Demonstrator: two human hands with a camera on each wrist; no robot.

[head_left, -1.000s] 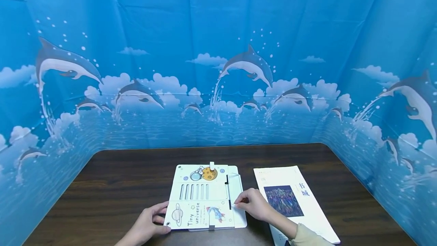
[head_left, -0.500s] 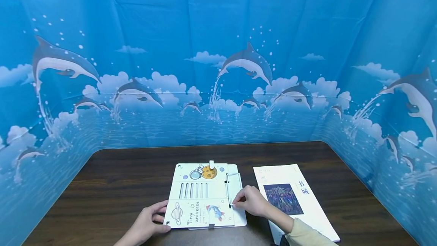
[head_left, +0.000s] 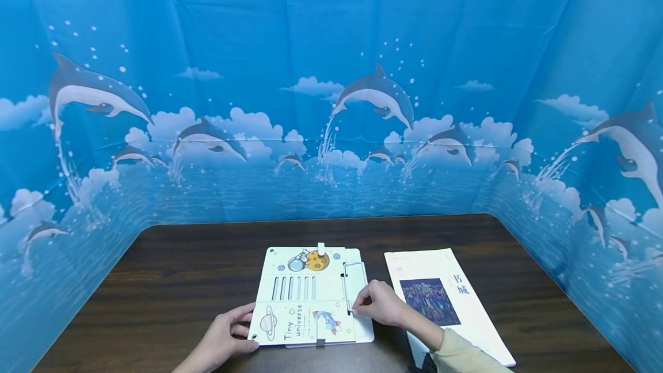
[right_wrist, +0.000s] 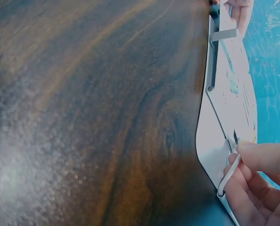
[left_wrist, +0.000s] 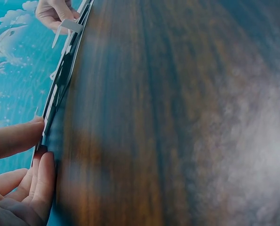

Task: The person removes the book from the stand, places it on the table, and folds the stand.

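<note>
A white folding book stand (head_left: 331,292), printed with an astronaut, a rocket and "Tiny universe", lies flat on the table. My left hand (head_left: 224,332) grips its near left corner, thumb on one side and fingers on the other, as the left wrist view shows. At the stand's right side my right hand (head_left: 382,304) pinches a white wire support (head_left: 356,265) between thumb and fingers. The right wrist view shows this wire support (right_wrist: 230,173) slanting up from the back panel. A white page clip (head_left: 322,249) sits at the far edge and a grey one (head_left: 320,342) at the near edge.
To the right, a white book (head_left: 456,304) with a dark picture on its cover lies on the dark wooden table (head_left: 155,286); my right forearm crosses over it. A blue dolphin-print curtain (head_left: 290,102) surrounds the table's back and sides.
My right hand has shifted slightly left with the wire support in its fingers. The left hand has kept its grip on the stand's corner.
</note>
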